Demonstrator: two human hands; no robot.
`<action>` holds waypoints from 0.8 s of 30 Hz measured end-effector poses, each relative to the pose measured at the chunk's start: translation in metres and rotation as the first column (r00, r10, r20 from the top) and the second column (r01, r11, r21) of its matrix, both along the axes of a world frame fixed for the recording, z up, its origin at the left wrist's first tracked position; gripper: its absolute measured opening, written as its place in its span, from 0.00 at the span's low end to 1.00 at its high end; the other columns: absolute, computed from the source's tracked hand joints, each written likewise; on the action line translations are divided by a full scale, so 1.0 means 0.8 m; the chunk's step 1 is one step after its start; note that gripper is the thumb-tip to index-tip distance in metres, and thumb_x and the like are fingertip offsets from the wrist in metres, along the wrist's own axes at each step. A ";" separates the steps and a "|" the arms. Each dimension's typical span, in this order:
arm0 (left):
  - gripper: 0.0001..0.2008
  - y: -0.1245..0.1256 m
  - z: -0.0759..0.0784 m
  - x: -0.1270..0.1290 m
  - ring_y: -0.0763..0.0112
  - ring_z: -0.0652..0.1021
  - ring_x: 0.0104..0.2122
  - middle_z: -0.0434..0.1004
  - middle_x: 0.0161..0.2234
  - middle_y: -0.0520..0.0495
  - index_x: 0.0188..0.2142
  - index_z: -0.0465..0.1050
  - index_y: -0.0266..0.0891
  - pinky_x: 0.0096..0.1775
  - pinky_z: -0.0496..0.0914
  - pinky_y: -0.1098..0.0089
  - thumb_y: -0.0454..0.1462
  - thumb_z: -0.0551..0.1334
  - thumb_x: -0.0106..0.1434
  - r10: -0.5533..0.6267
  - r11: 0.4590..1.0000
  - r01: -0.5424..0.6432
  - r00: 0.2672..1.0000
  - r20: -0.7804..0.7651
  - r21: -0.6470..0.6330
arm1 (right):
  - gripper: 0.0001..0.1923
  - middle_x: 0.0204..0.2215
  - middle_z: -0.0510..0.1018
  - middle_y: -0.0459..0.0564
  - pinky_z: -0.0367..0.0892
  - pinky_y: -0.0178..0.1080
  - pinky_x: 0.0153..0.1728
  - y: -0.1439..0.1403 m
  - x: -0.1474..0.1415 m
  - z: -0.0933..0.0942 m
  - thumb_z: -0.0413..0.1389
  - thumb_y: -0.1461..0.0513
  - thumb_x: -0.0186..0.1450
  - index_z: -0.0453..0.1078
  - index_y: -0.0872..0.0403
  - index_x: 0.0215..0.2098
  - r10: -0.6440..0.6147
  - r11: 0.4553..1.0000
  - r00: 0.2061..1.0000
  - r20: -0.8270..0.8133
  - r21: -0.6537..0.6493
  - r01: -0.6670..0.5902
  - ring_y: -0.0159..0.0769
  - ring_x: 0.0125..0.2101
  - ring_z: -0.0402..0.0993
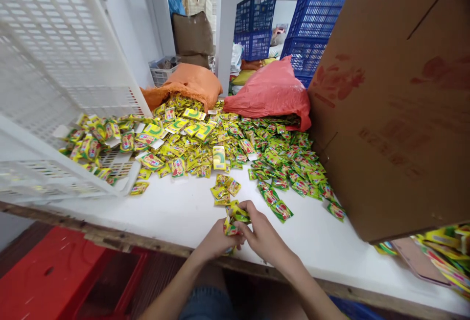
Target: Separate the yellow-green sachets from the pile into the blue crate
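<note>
Close to the table's front edge, my two hands meet around a small yellow-and-green packet [230,223]. My left hand [215,240] grips it from below and the left. From the right, my right hand [262,229] curls its thumb and fingers over green-yellow sachets [241,213] at the packet's top. Whether these sachets are inside the packet or only against it, I cannot tell. Just beyond my hands lie several loose yellow sachets [223,189]. Two green sachets [275,202] rest to the right. A flat yellow box [219,157] lies at the near edge of the heap.
A large heap of sachets [271,151] spreads from an orange sack [198,82] and a red sack [271,90]. On the left, a tipped white basket [69,51] holds packets. A big carton [396,114] stands right. Below left is a red stool [51,271].
</note>
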State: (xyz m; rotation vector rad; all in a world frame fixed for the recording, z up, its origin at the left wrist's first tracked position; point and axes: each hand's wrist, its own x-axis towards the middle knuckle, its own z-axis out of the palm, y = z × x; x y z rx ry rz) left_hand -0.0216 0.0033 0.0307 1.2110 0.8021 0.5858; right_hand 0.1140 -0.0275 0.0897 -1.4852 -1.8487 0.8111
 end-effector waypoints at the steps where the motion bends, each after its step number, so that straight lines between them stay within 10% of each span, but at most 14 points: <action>1: 0.06 0.000 -0.001 0.000 0.71 0.72 0.21 0.72 0.20 0.50 0.26 0.72 0.33 0.27 0.66 0.72 0.34 0.62 0.46 -0.010 1.000 0.010 1.000 0.028 -0.011 | 0.10 0.33 0.71 0.47 0.62 0.36 0.36 0.001 0.001 -0.003 0.48 0.67 0.61 0.61 0.52 0.41 -0.017 1.000 1.000 0.008 0.014 0.017 0.35 0.35 0.68; 24: 0.11 0.006 -0.019 0.007 0.71 0.71 0.28 0.73 0.26 0.51 0.32 0.73 0.33 0.33 0.65 0.74 0.35 0.65 0.47 0.030 0.999 -0.033 0.995 0.091 0.039 | 0.08 0.44 0.67 0.52 0.56 0.48 0.48 -0.018 0.002 -0.063 0.50 0.59 0.63 0.70 0.51 0.30 -0.270 0.942 0.958 0.099 0.232 0.242 0.45 0.49 0.58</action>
